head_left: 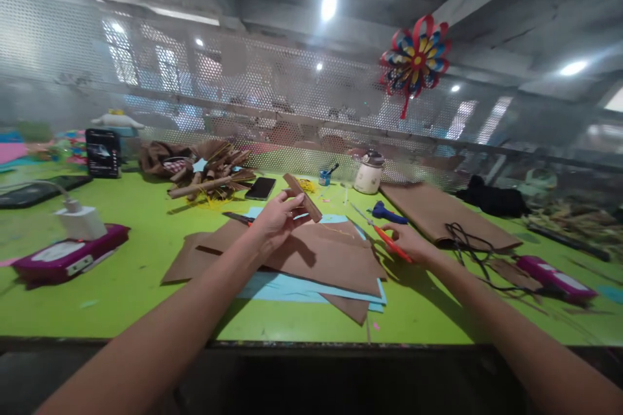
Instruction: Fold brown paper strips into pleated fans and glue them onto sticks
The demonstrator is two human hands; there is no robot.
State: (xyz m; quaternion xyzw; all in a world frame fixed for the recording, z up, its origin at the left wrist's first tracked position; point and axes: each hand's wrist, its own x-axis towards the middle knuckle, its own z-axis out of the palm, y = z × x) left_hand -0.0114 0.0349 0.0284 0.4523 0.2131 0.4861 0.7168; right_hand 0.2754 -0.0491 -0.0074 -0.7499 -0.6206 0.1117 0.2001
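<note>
My left hand [287,214] is raised over the brown paper sheets [321,256], its fingers closed around a narrow folded strip of brown paper [304,198]. My right hand [406,240], to the right of the sheets, is closed on orange-handled scissors [392,246] whose blades point away and to the left. Light blue paper [292,288] shows beneath the brown sheets. A dark blade [237,216] with a red end lies partly behind my left forearm. Just beyond my right hand is a blue-handled tool [388,213], its kind unclear.
A brown bundle [209,175], a phone [261,189], a small blue jar [324,176] and a pale flask [368,174] stand farther back. Folded brown paper [438,211] and a black cord [467,249] lie right. Purple power strips [73,256] flank the work area. A mesh screen [292,91] rises behind.
</note>
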